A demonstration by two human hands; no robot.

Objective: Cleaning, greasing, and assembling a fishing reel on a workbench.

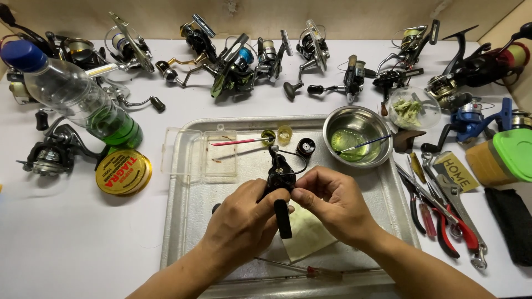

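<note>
Both hands work over a metal tray (183,232) at the near centre of a white table (72,243). Left hand (241,221) wraps a black fishing reel body (280,177), fingers closed around its lower part and stem, which points toward the near edge. Right hand (332,202) comes in from the right, thumb and fingertips pinched together on the reel's right side; cannot tell what small part they grip. Reel sits above the tray's middle, just over a pale yellow cloth (307,235).

On the tray, far side: a clear plastic box (194,152) with a pink-handled brush (235,142) across it, a small yellow cap (284,133), a black round part (305,147). A steel bowl (357,119) with greenish liquid and a blue-handled brush sits at the tray's far right corner. A red-handled screwdriver (310,270) lies along the near edge.

Off tray: plastic bottle (77,97) with blue cap far left, yellow line spool (123,171) beside it, row of spinning reels (249,58) along the far edge, pliers and wrenches (443,216) right, green-lidded container (507,158) far right.
</note>
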